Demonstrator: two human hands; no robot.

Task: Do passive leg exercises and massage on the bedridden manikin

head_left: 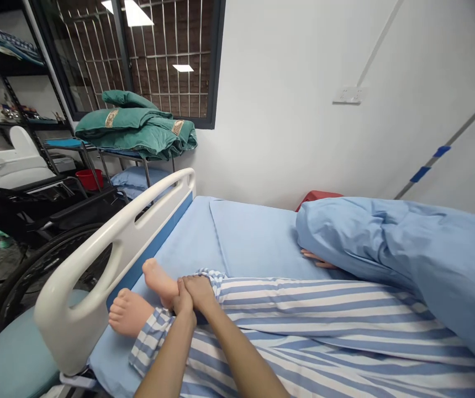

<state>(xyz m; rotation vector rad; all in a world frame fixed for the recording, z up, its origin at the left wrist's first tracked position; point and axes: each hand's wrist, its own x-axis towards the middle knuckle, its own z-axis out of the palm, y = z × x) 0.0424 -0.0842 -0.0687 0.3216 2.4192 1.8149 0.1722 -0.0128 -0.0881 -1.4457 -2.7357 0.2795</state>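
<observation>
I am bringing both hands together low on the bed, my left hand (183,303) and my right hand (199,292) pressed against each other with the fingers curled over the ankle (174,293) of the upper bare foot (158,281). My fingers overlap there, so I cannot tell exactly how each one is placed. That foot is lying just beside the lower bare foot (130,313), and both look like a mannequin's. They are sticking out of blue-and-white striped pajama trousers (304,315), which are stretching along the bed toward my forearms and under them.

The legs are resting on a pale blue mattress sheet (258,237), close to a white bed side rail (109,249) on my left. Away to my right, a blue quilt (403,260) is lying bunched, with a set of mannequin fingers (314,257) poking out from under its edge. Beyond the rail, a black wheelchair wheel (51,260) is standing near the bed, and folded green quilts (138,130) are sitting on a metal cart by the barred window.
</observation>
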